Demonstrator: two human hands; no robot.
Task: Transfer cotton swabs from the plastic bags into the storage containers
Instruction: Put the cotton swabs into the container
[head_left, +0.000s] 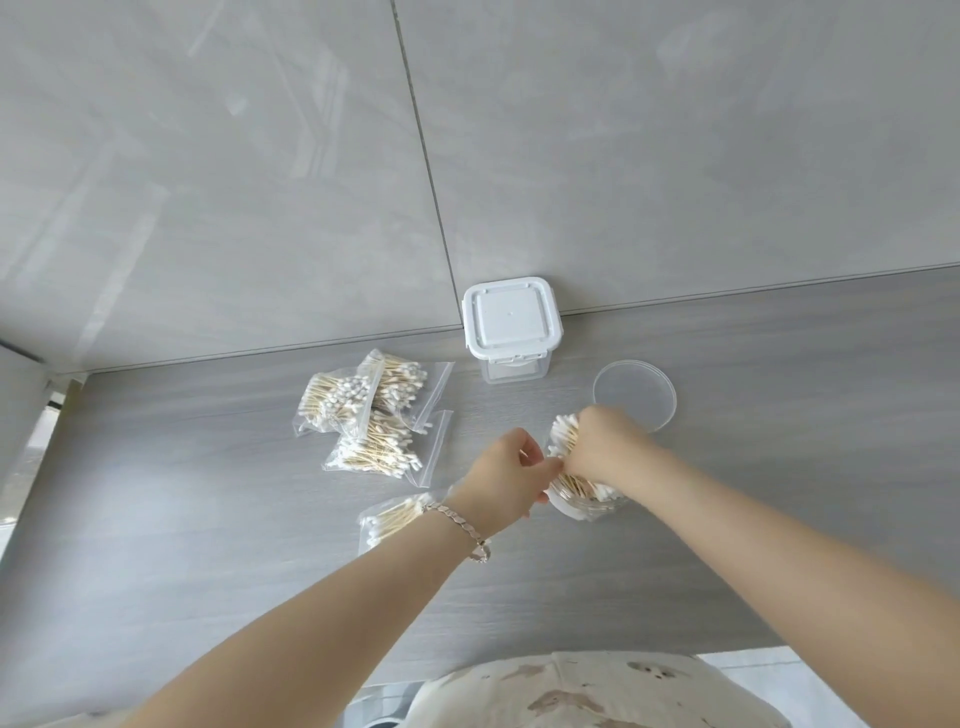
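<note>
My right hand (605, 441) grips a thick bundle of cotton swabs (563, 434) over a round clear container (582, 506) that holds more swabs. My left hand (511, 475) is at the container's left rim, fingers curled against it. Three clear zip bags of swabs (371, 410) lie in a pile to the left. Another bag of swabs (392, 517) lies just under my left wrist. A square container with a white clip lid (511, 325) stands shut at the back against the wall.
A round clear lid (636, 395) lies on the grey wood-grain counter (208, 519) behind my right hand. The tiled wall rises right behind the square container. The counter's left end drops off near the left edge of the view.
</note>
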